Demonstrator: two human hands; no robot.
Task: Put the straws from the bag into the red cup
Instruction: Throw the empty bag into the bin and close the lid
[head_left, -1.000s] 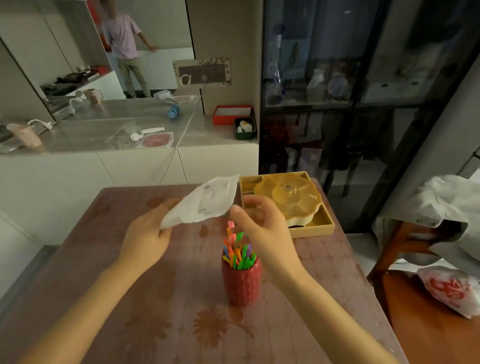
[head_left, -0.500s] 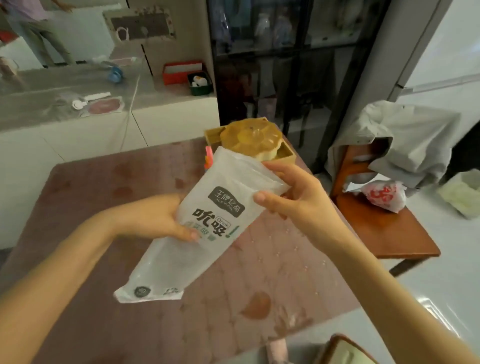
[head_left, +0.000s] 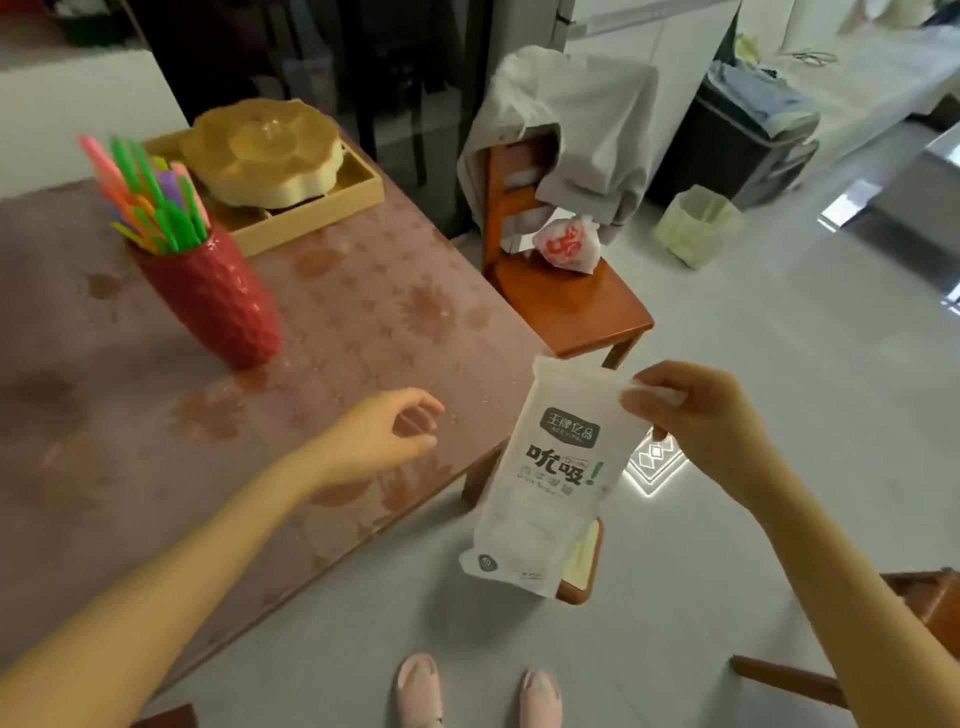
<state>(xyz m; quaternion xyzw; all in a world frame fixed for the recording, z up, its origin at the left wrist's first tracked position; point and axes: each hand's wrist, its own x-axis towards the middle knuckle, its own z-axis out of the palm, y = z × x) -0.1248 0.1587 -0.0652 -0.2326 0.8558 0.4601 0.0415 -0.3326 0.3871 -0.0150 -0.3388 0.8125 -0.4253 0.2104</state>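
A: Left side first. What's on the table (head_left: 363, 322)?
B: The red cup (head_left: 213, 296) stands upright toward the far left. The straws (head_left: 150, 192) are bunched in it, tips fanning up and left. Just behind it, at the far edge, there's a yellow tray (head_left: 311, 221) with a lidded dish (head_left: 260, 150).
A: Next?
B: The left hand (head_left: 384, 441) hovers over the table's near right corner. Its fingers are loosely curled, thumb and forefinger a little apart, gripping nothing.
A: Where's the bag (head_left: 556, 467)?
B: Off the table, hanging past that corner over the floor (head_left: 779, 364). Its long axis is near vertical, mouth up, printed face to the camera. It looks flat. I see no straws inside, but the film is milky, so I can't be sure.
A: What holds it?
B: The right hand (head_left: 701, 426) pinches its top right corner, thumb in front, fingers curled behind.
A: Key relation for the next move?
B: The cup lies up and left of both hands, well apart from the bag, and the left hand is nearer. If a straw remains, the bag's mouth would have to travel left over the cup's rim. My read — loading looks done and the bag is likely spent.
A: Further right?
B: A wooden chair (head_left: 566, 306) sits beside the table's right edge, with cloth (head_left: 571, 114) over its back and a knotted sack (head_left: 566, 244) on the seat.
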